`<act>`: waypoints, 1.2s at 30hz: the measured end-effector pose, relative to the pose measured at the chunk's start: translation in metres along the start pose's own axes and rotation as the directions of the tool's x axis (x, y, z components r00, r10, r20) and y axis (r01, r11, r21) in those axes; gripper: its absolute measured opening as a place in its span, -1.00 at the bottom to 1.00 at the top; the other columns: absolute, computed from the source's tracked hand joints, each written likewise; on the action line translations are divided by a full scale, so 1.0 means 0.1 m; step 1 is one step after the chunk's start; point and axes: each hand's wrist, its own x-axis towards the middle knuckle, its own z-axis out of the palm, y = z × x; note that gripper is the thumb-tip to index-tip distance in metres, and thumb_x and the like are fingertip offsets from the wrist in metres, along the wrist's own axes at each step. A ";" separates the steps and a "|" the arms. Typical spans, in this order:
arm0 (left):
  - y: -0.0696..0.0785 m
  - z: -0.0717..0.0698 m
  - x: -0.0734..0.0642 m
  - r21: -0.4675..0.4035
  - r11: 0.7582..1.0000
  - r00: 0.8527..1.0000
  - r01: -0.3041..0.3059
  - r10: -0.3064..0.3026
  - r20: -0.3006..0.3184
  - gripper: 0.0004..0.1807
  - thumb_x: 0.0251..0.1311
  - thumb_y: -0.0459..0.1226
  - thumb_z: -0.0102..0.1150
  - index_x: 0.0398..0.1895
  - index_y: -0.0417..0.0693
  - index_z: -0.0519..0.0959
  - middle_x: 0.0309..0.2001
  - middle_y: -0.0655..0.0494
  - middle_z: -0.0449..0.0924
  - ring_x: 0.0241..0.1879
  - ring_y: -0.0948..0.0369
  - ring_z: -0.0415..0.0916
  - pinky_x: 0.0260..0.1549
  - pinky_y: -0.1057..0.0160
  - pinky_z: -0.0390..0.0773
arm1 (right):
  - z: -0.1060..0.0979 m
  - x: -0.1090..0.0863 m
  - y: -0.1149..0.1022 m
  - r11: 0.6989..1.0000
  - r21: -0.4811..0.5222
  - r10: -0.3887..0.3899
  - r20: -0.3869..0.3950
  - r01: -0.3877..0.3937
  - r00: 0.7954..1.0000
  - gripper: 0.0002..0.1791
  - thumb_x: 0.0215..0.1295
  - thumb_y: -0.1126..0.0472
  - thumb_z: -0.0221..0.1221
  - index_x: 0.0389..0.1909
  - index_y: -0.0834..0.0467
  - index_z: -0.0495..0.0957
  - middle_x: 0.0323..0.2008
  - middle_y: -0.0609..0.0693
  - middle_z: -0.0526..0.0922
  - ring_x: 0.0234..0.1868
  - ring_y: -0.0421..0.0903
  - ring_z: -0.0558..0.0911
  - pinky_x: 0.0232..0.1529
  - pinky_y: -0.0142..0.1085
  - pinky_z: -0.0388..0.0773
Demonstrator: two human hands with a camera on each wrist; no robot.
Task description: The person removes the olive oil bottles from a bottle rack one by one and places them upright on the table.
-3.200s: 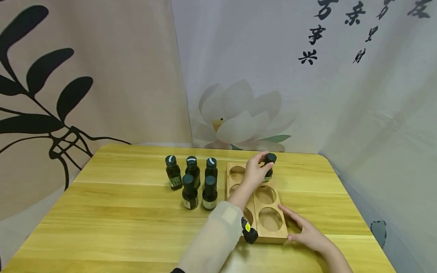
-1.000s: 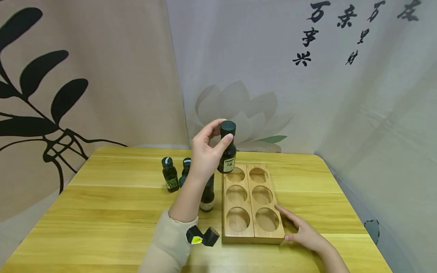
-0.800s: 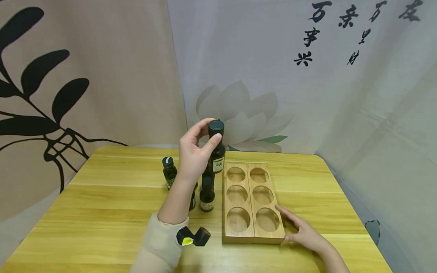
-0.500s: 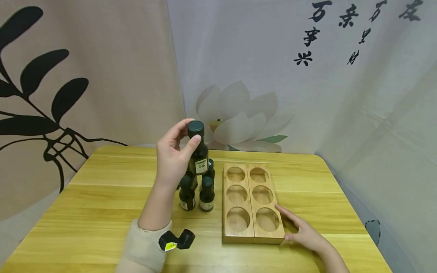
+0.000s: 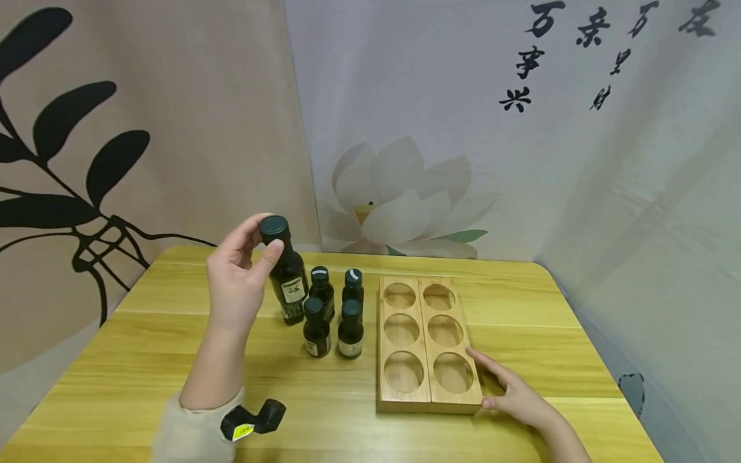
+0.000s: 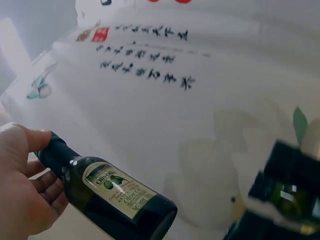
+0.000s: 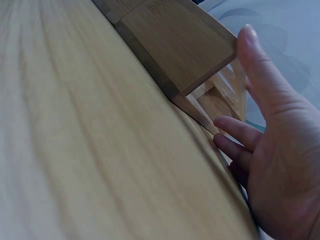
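Observation:
My left hand [image 5: 238, 276] pinches a small dark olive oil bottle [image 5: 288, 273] by its neck, just under the cap. In the left wrist view the bottle [image 6: 120, 200] leans with its cream label showing. It hangs at the left end of a group of bottles and partly covers a standing bottle [image 5: 293, 315] with a green label. My right hand [image 5: 518, 397] lies beside the wooden rack [image 5: 427, 350], fingertips and thumb at its right side. The right wrist view shows those fingers [image 7: 235, 131] loosely extended along the wood, gripping nothing. All the rack's round holes are empty.
Several similar dark bottles stand upright left of the rack, among them a front one [image 5: 350, 335] and a back one [image 5: 353, 289]. All stand on the wooden table [image 5: 145, 360]. A printed cloth backdrop [image 5: 231, 128] rises behind the table's far edge.
My left hand has lifted the olive oil bottle from the rack's back right hole and carried it left, past the other bottles, lowering slightly at the end. My right hand stays at the rack.

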 end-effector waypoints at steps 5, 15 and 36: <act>-0.09 -0.17 0.00 -0.045 0.999 0.998 0.020 -0.022 -0.052 -0.65 0.11 -0.60 0.21 0.02 -0.42 0.55 -0.21 0.02 0.63 -0.15 0.12 0.53 -0.05 0.36 0.48 | 0.00 -0.01 0.01 1.000 -0.006 0.007 -0.002 -0.007 1.000 -0.10 0.19 0.06 0.32 0.48 0.04 0.09 0.44 0.01 0.14 0.39 -0.27 0.10 0.24 -0.51 0.02; -0.30 -0.39 -0.11 -0.053 0.997 0.997 0.048 -0.051 -0.059 -0.64 0.10 -0.65 0.17 0.01 -0.47 0.54 -0.20 0.05 0.64 -0.14 0.17 0.54 -0.07 0.40 0.49 | 0.00 -0.01 0.01 0.999 -0.022 0.028 -0.020 -0.028 0.999 -0.09 0.16 0.02 0.34 0.48 0.01 0.10 0.44 -0.01 0.14 0.39 -0.26 0.11 0.24 -0.49 0.02; -0.74 -0.52 -0.53 0.154 0.966 0.976 0.208 -0.215 0.030 -0.61 0.14 -0.61 0.17 0.08 -0.40 0.50 -0.19 0.16 0.62 -0.10 0.23 0.54 -0.06 0.42 0.49 | -0.01 0.00 0.02 0.999 -0.011 0.033 -0.012 -0.033 0.999 -0.09 0.16 0.05 0.34 0.48 0.00 0.10 0.44 -0.02 0.13 0.39 -0.26 0.11 0.24 -0.49 0.03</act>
